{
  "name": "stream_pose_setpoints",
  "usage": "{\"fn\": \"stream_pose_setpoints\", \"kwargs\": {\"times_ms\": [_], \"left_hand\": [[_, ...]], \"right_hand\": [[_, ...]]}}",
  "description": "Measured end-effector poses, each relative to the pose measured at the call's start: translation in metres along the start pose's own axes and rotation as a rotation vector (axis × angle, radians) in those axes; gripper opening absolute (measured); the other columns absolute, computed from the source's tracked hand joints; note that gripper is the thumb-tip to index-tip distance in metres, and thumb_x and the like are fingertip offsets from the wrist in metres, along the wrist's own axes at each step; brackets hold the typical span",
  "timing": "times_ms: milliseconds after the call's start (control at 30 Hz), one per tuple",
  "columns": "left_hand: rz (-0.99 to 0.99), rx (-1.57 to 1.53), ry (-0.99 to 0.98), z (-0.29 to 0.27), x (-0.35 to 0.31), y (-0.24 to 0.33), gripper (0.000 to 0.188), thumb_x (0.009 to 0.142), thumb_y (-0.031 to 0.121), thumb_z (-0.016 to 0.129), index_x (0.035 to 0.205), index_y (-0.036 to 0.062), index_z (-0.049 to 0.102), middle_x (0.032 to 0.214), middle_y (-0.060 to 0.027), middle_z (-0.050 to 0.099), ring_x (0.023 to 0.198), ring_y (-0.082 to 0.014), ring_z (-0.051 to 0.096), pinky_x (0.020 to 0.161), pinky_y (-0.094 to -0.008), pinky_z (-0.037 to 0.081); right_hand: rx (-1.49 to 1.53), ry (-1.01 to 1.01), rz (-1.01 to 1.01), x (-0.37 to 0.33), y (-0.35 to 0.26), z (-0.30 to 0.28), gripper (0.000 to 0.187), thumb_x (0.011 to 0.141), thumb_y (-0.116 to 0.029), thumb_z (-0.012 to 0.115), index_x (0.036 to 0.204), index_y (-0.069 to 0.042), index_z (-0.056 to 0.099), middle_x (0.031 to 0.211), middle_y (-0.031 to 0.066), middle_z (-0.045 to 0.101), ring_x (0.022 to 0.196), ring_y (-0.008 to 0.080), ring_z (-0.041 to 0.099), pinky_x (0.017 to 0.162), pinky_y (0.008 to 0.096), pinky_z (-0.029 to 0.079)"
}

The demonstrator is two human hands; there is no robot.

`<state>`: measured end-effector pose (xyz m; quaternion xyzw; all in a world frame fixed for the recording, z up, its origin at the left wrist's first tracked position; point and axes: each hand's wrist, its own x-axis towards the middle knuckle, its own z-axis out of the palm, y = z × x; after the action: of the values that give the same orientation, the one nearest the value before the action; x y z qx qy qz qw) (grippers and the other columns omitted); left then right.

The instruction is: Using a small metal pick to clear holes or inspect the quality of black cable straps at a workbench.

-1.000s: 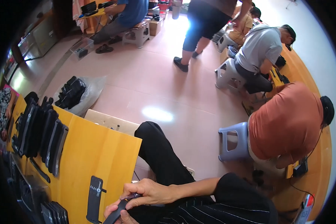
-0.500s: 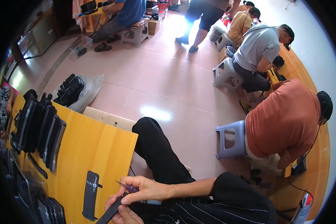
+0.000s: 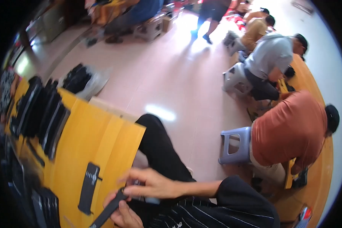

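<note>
My left hand [image 3: 124, 216] grips a flat black strap-like piece [image 3: 108, 211], which slants down toward the lower edge. My right hand [image 3: 152, 184], blurred by motion, has its fingers at the upper end of that piece. A small pointed tool with a purple see-through handle shows in the right hand in the earlier frame; now only a dim bit of it can be made out between the fingers. On the yellow table, left of my hands, lies another flat black piece [image 3: 88, 190] with white marks and a thin crossbar.
Stacked black strap pieces [image 3: 40, 110] stand at the table's [image 3: 106, 133] far left, more [image 3: 45, 207] at lower left. A bag of black items [image 3: 78, 78] sits on the floor. Several people work along the right-hand bench; the nearest sits on a blue-grey stool [image 3: 235, 144].
The whole view has shifted and blurred a little. My right hand has moved slightly up and its fingers have shifted over the strap's end. My left hand still holds the black piece.
</note>
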<state>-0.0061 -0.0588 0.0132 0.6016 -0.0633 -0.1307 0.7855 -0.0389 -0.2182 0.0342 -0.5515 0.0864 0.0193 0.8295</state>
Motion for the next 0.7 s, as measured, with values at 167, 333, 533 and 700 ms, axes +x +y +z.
{"fn": "stream_pose_setpoints", "kwargs": {"times_ms": [167, 333, 533, 700], "left_hand": [[0.121, -0.049, -0.022, -0.002, 0.007, -0.007, 0.027, 0.087, 0.000, 0.057, 0.113, -0.0011, 0.049, 0.108, -0.0173, 0.053, 0.079, -0.0200, 0.058, 0.071, -0.0285, 0.051], [0.114, -0.087, -0.057, -0.008, 0.005, -0.008, 0.029, 0.088, -0.001, 0.059, 0.115, -0.0022, 0.048, 0.112, -0.0186, 0.054, 0.085, -0.0210, 0.061, 0.073, -0.0308, 0.055], [0.082, -0.180, -0.101, -0.014, 0.005, -0.011, 0.031, 0.086, -0.007, 0.061, 0.116, -0.0047, 0.052, 0.116, -0.0175, 0.052, 0.093, -0.0194, 0.061, 0.080, -0.0298, 0.055], [0.131, -0.140, 0.045, -0.026, 0.010, -0.009, 0.032, 0.086, -0.007, 0.061, 0.116, -0.0053, 0.050, 0.117, -0.0187, 0.053, 0.092, -0.0207, 0.062, 0.079, -0.0299, 0.056]], "right_hand": [[-0.256, 0.132, -0.292, -0.030, -0.075, -0.013, 0.022, 0.091, -0.010, 0.053, 0.110, 0.000, 0.052, 0.097, 0.0133, 0.060, 0.083, 0.0187, 0.060, 0.075, 0.0309, 0.048], [-0.388, -0.303, -0.440, -0.056, -0.154, -0.038, 0.024, 0.087, -0.017, 0.060, 0.106, -0.003, 0.058, 0.083, 0.0122, 0.062, 0.063, 0.0200, 0.060, 0.058, 0.0296, 0.049], [-0.476, -0.559, -0.385, -0.039, -0.150, -0.062, 0.038, 0.085, -0.030, 0.068, 0.114, -0.010, 0.055, 0.080, 0.0089, 0.059, 0.062, 0.0146, 0.057, 0.056, 0.0225, 0.047], [-0.573, -0.651, -0.436, -0.031, -0.136, -0.060, 0.040, 0.083, -0.030, 0.070, 0.113, -0.010, 0.054, 0.079, 0.0087, 0.056, 0.066, 0.0137, 0.057, 0.056, 0.0210, 0.046]]}}
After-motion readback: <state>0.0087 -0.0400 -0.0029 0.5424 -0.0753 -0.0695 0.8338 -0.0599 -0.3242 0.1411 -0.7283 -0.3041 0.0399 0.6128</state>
